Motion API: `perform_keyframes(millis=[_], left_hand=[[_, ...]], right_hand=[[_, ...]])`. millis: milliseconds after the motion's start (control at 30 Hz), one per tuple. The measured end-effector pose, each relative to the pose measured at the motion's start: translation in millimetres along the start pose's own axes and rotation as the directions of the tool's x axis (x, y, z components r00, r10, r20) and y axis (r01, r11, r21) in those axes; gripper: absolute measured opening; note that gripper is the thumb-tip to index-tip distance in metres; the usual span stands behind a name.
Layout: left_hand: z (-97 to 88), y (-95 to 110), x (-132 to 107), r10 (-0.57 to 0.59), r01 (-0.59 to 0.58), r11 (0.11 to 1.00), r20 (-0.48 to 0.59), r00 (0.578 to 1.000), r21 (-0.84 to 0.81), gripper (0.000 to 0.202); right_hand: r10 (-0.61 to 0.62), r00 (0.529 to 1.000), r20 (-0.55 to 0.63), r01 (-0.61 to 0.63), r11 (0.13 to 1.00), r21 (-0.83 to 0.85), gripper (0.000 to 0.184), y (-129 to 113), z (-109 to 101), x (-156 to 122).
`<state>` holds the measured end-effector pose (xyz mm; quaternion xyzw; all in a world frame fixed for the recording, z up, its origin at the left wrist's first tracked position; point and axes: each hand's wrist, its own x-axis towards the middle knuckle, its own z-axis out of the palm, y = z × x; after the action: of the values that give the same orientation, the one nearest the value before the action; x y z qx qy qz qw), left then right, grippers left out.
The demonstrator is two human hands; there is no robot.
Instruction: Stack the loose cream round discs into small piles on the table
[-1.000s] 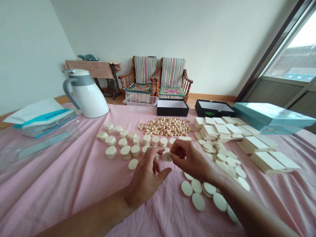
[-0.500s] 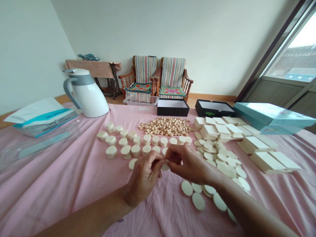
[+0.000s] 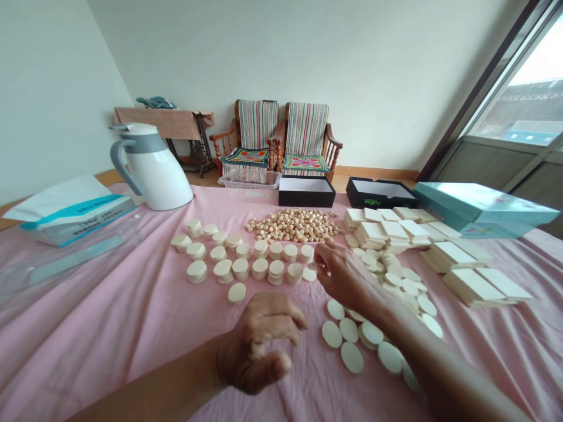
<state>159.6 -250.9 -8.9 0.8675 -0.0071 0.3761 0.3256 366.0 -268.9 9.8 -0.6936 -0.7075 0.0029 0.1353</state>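
Note:
My left hand [image 3: 259, 346] hovers low over the pink tablecloth [image 3: 132, 328], fingers loosely curled and apart with nothing in them. My right hand [image 3: 341, 275] reaches to the right end of the rows of stacked cream discs [image 3: 241, 264], its thumb and fingers pinched together; what they hold is hidden. A single flat disc [image 3: 310, 274] lies just left of those fingertips, and another [image 3: 236, 292] lies in front of the rows. Loose flat discs [image 3: 352, 340] are spread under my right forearm.
A heap of small tan wooden pieces [image 3: 294, 225] lies behind the rows. Stacks of cream rectangles [image 3: 387, 231] sit at the right. Two black boxes [image 3: 307, 192], a teal box [image 3: 479, 208], a white jug [image 3: 152, 170] and a clear container [image 3: 250, 179] stand around.
My hands were together over a disc by the rows. Now the left hand has pulled back toward me, empty. The right hand has moved up and right to the end of the rows.

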Motion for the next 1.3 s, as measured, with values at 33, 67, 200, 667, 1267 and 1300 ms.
perform_keyframes(millis=[33, 67, 200, 667, 1267, 1300], left_hand=[[0.1, 0, 2, -0.007, 0.007, 1.0, 0.017, 1.0, 0.022, 0.039], [0.7, 0, 3, -0.019, 0.017, 0.998, 0.028, 0.999, 0.057, 0.029], [6.2, -7, 2, -0.087, 0.082, 0.971, 0.012, 0.996, 0.225, 0.026], [10.8, -20, -2, -0.303, 0.274, 0.898, 0.032, 0.953, 0.343, 0.044], [12.8, -21, -4, -0.314, 0.265, 0.886, 0.073, 0.946, 0.38, 0.042], [12.9, -21, -4, -0.314, 0.264, 0.887, 0.076, 0.947, 0.379, 0.042]], right_hand=[[0.002, 1.0, 0.018, -0.002, 1.0, -0.024, 0.012, -1, 1, 0], [0.001, 1.0, 0.03, 0.0, 0.999, -0.039, 0.012, -2, 1, 0], [-0.029, 0.999, 0.031, 0.03, 0.998, -0.05, 0.012, -8, 5, 0], [-0.101, 0.978, 0.181, 0.119, 0.988, -0.093, 0.026, -11, -1, -4], [-0.106, 0.976, 0.192, 0.106, 0.994, 0.008, 0.034, -8, 8, -4], [-0.094, 0.976, 0.199, 0.096, 0.995, 0.002, 0.034, -8, 8, -4]])
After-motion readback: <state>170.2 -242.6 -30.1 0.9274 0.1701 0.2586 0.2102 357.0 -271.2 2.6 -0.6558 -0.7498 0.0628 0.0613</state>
